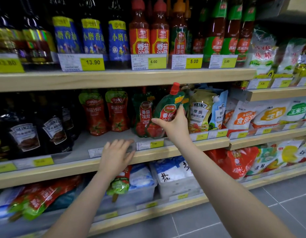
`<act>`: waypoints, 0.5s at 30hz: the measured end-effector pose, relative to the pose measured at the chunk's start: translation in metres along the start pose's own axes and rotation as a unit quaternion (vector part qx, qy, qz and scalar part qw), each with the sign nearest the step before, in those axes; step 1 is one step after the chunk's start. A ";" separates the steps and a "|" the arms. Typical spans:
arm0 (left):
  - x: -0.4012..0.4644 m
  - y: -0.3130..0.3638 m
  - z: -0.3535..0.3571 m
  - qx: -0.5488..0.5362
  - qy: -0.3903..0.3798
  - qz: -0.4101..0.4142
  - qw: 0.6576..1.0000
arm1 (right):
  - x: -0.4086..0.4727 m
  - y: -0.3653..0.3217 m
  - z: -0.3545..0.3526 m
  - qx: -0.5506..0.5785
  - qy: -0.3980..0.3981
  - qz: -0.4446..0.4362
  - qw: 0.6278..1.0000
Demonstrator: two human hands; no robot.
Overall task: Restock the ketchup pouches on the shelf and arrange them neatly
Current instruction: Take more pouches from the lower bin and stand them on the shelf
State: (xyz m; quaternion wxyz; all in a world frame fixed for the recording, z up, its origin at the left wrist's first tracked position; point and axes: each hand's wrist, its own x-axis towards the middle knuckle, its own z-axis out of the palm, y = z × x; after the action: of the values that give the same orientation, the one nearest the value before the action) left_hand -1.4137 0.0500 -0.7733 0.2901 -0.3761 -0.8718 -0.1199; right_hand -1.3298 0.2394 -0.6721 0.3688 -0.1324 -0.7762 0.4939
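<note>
My right hand (174, 125) grips a green ketchup pouch (167, 107) with a red cap, tilted to the right, at the front of the middle shelf (179, 148). Just left of it stands another green ketchup pouch (142, 115), upright. Two red ketchup pouches with green tops (104, 112) stand further left and deeper on the same shelf. My left hand (117, 154) hovers with fingers spread over the shelf's front edge, holding nothing. Below it, more red and green ketchup pouches (35, 198) lie flat on the bottom shelf, one (120, 183) partly behind my left wrist.
Dark Heinz pouches (51, 134) stand at the left of the middle shelf, Heinz salad dressing pouches (200, 112) right of my hand. Bottles (148, 31) line the top shelf. Clear bins of white bags (172, 179) sit on the bottom shelf. Grey floor tiles (209, 220) lie below.
</note>
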 end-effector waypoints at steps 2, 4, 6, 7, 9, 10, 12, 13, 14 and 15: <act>0.002 0.000 0.003 0.014 0.006 0.003 1.000 | 0.001 0.004 0.015 -0.007 -0.007 -0.006 1.000; 0.003 -0.001 0.006 0.028 0.013 0.008 0.999 | 0.003 0.013 0.028 -0.026 -0.013 -0.001 1.000; 0.003 -0.002 0.007 0.042 0.019 0.017 0.999 | 0.004 0.022 0.038 -0.056 -0.015 0.016 0.998; 0.002 -0.002 0.008 0.045 0.021 0.020 0.999 | 0.006 0.026 0.041 -0.073 -0.015 0.028 0.997; 0.002 -0.003 0.009 0.042 0.022 0.021 0.999 | 0.011 0.032 0.046 -0.113 -0.015 0.057 0.992; 0.002 -0.003 0.010 0.041 0.022 0.021 0.999 | 0.014 0.033 0.047 -0.132 -0.017 0.070 0.989; 0.002 -0.003 0.012 0.041 0.026 0.021 0.999 | 0.022 0.035 0.049 -0.155 -0.036 0.091 0.983; 0.002 -0.004 0.012 0.040 0.030 0.022 0.999 | 0.024 0.036 0.049 -0.152 -0.049 0.099 0.982; 0.001 -0.004 0.013 0.040 0.031 0.022 0.998 | 0.026 0.038 0.049 -0.143 -0.062 0.103 0.982; 0.001 -0.004 0.013 0.040 0.033 0.021 0.998 | 0.026 0.040 0.048 -0.132 -0.070 0.101 0.984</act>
State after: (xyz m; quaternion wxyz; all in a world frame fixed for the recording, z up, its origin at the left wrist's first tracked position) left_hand -1.4225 0.0539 -0.7832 0.3360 -0.3782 -0.8578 -0.0911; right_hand -1.3878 0.2411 -0.7064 0.2406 -0.2228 -0.8410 0.4303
